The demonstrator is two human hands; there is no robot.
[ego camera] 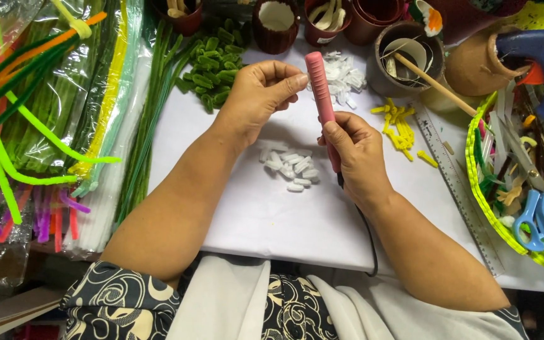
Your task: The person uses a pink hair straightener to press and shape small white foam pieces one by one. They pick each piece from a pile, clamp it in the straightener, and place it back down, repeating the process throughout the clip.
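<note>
The right hand (357, 154) has its fingers (341, 135) wrapped round the lower end of a pink corded iron (320, 88) held upright above the white tabletop (272, 214), the left hand (260, 93) pinching its upper part with thumb and fingers (294, 83), white pieces (291, 167) lying just below, green pieces (212, 66) beyond

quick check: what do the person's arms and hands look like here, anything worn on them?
Both arms are bare from the short sleeves down. The left hand and right hand wear no gloves, and no rings, watch or bracelets are visible. The sleeves are dark navy with a cream swirl pattern, ending above the elbows. A white cloth lies over the lap. No markings are visible on either arm.
</note>
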